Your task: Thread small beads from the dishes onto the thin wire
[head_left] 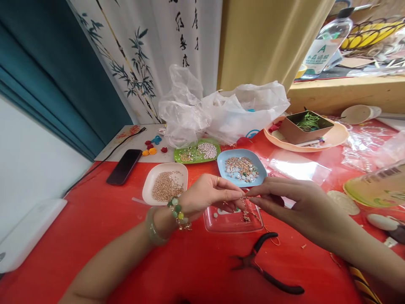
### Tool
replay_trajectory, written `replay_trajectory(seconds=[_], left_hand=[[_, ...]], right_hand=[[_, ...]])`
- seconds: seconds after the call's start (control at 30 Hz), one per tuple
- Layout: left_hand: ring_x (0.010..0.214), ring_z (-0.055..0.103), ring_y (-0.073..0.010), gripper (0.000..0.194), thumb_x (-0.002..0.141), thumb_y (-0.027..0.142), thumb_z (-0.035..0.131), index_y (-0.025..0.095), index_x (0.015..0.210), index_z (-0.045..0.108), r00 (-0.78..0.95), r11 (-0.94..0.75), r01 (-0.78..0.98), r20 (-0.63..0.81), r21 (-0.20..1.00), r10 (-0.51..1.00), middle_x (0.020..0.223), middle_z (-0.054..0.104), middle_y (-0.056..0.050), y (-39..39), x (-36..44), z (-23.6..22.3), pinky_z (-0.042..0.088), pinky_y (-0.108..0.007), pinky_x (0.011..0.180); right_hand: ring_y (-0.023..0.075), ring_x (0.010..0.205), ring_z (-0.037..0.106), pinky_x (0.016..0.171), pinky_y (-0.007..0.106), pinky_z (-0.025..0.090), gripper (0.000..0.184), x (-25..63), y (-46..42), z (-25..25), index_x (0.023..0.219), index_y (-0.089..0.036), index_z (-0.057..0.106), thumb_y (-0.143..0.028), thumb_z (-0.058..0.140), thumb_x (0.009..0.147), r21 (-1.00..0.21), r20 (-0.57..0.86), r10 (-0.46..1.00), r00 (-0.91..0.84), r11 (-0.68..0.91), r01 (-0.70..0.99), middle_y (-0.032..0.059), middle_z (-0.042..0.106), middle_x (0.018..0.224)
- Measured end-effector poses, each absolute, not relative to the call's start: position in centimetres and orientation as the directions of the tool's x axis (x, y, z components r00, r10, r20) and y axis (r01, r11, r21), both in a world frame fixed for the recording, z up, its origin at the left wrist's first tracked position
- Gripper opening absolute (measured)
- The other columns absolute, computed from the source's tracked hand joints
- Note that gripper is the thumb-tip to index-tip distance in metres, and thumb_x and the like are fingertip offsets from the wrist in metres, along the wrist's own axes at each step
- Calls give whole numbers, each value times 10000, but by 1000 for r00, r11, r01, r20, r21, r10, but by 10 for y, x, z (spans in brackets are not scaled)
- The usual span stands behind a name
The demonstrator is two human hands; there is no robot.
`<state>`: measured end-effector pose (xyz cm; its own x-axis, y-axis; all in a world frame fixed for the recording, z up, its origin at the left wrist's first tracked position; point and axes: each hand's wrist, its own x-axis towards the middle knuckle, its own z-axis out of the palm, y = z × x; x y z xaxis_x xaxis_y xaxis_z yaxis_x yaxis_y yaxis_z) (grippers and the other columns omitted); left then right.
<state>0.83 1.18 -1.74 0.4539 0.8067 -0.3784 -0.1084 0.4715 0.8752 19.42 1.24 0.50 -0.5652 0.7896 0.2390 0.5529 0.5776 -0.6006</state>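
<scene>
My left hand point(209, 194) and my right hand point(284, 198) meet fingertip to fingertip above a clear plastic tray point(221, 223). Both pinch a small gold jewellery piece point(244, 198) with a short chain and charm hanging from it over the tray. A green bangle and a green bead bracelet point(177, 213) sit on my left wrist, and a ring is on one left finger. Black-handled pliers point(264, 270) lie on the red tablecloth just in front of my hands.
A white dish of gold beads point(164, 185), a green dish of pearls point(198, 152) and a blue dish of mixed beads point(242, 168) stand behind the hands. A black phone point(124, 166) lies left. White plastic bags point(221, 112) and a tin point(305, 126) on a plate stand behind.
</scene>
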Motion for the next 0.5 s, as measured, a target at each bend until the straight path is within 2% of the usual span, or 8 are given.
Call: replay_trajectory(seconds=[0.17, 0.3, 0.4, 0.5], left_hand=[[552, 579, -72, 144, 691, 189, 627, 129, 815, 668, 505, 481, -121, -364, 868, 783, 620, 650, -20, 14, 5, -18, 444, -199, 559], [523, 573, -68, 199, 751, 229, 569, 135, 902, 659, 563, 481, -128, -335, 868, 756, 586, 638, -16, 12, 5, -17, 440, -179, 513], [486, 563, -71, 246, 787, 302, 518, 119, 878, 655, 583, 489, -127, -335, 863, 741, 563, 632, -27, 11, 7, -16, 432, -181, 479], [449, 543, -66, 236, 760, 320, 552, 105, 784, 644, 567, 498, -95, -365, 862, 738, 537, 626, -27, 9, 10, -15, 423, -183, 467]], right_hand=[[60, 464, 477, 425, 168, 349, 126, 198, 10, 10, 771, -216, 643, -187, 521, 753, -494, 275, 774, -570, 623, 607, -42, 580, 560], [47, 455, 459, 423, 152, 340, 126, 196, 7, 14, 726, -190, 623, -167, 503, 756, -444, 344, 723, -600, 688, 574, -39, 556, 548], [42, 436, 431, 406, 154, 311, 139, 193, 5, 15, 718, -185, 616, -147, 489, 759, -392, 395, 679, -618, 733, 556, -39, 548, 543], [46, 418, 410, 392, 169, 275, 137, 192, 3, 13, 739, -201, 615, -151, 489, 760, -347, 408, 669, -622, 743, 572, -46, 548, 535]])
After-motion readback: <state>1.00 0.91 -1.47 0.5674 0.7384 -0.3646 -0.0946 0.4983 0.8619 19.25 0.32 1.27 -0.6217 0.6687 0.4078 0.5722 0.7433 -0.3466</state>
